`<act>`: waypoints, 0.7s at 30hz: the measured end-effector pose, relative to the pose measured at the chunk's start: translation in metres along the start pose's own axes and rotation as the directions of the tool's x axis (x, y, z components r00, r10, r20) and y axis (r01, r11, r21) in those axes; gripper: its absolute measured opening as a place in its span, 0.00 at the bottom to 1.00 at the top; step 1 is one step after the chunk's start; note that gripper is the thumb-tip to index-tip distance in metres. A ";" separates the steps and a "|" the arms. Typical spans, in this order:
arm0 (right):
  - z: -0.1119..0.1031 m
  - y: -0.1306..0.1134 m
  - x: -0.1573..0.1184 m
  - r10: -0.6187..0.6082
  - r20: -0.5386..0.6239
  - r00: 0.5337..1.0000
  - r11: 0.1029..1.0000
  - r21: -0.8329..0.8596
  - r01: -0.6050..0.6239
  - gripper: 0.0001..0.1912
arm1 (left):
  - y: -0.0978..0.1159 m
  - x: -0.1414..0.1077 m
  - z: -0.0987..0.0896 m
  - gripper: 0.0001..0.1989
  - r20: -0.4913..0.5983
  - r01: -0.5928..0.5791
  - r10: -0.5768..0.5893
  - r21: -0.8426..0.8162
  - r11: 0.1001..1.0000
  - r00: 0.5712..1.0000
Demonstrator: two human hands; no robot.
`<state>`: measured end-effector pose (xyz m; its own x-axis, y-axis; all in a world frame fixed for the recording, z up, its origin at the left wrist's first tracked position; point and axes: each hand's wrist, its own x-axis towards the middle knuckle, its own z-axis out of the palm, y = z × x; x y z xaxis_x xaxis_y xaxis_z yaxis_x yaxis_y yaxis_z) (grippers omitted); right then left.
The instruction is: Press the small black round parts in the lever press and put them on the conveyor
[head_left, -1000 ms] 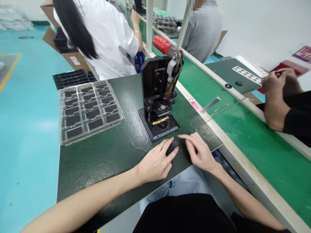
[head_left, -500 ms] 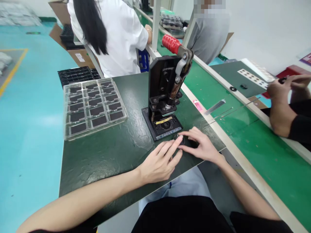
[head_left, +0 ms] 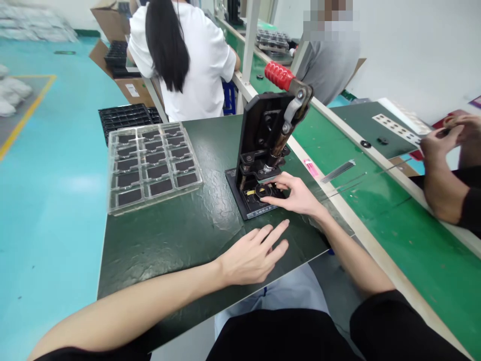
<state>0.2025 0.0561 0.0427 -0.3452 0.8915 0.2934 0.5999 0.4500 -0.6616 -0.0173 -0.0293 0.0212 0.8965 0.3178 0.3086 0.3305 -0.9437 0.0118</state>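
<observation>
A black toggle press (head_left: 259, 135) with a red handle (head_left: 279, 75) stands on the dark green table (head_left: 165, 235). My right hand (head_left: 296, 195) reaches in under its plunger, thumb and fingers closed around a small round black part (head_left: 263, 191). The part is just over the press bed, beside a yellow strip (head_left: 250, 192); whether it touches the bed I cannot tell. In front of the press, my left hand (head_left: 255, 255) rests over the table with its fingers spread, holding nothing.
A clear tray (head_left: 154, 165) with dark rectangular pieces lies left of the press, and black trays (head_left: 124, 120) sit behind it. A green conveyor belt (head_left: 338, 155) runs along the right. Two people work beyond; another person's hands (head_left: 447, 135) are at far right.
My right hand has carried the round part from the table in front of the press up into the press. My left hand has let go and stays near the table's front.
</observation>
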 end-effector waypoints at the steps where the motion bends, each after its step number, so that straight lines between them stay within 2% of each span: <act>1: -0.002 0.000 -0.004 0.013 0.012 1.000 1.000 0.020 -0.014 0.22 | 0.000 0.000 0.000 0.23 0.005 0.010 -0.010 -0.011 1.000 1.000; 6: -0.001 0.002 -0.015 0.068 0.025 0.997 0.996 0.061 -0.070 0.24 | 0.000 0.001 0.001 0.23 0.012 0.030 -0.030 -0.035 0.999 0.999; 12: 0.000 0.003 -0.009 0.043 0.056 0.997 0.993 0.105 -0.049 0.24 | -0.001 0.000 0.002 0.22 -0.006 0.028 -0.028 -0.033 0.999 1.000; 15: 0.002 0.004 -0.011 0.015 0.039 0.999 0.995 0.103 -0.019 0.28 | -0.001 0.000 0.003 0.23 0.003 0.029 -0.029 -0.038 0.999 1.000; 18: 0.000 0.003 -0.018 0.017 -0.051 0.999 0.996 0.091 -0.013 0.29 | -0.001 -0.001 0.003 0.23 -0.020 0.032 -0.033 -0.043 0.999 0.999; 20: -0.009 -0.003 -0.021 0.062 -0.200 0.978 0.996 0.078 -0.047 0.22 | -0.002 -0.001 0.003 0.23 -0.022 0.031 -0.032 -0.051 0.998 0.999; 21: -0.017 -0.008 -0.020 0.069 -0.316 0.946 0.996 0.068 -0.050 0.19 | -0.002 -0.001 0.003 0.22 -0.014 0.029 -0.030 -0.056 0.998 0.999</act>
<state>0.2169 0.0356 0.0538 -0.0567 0.8913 0.4498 0.5661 0.3998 -0.7209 -0.0179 -0.0277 0.0177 0.8819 0.3445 0.3217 0.3392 -0.9378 0.0744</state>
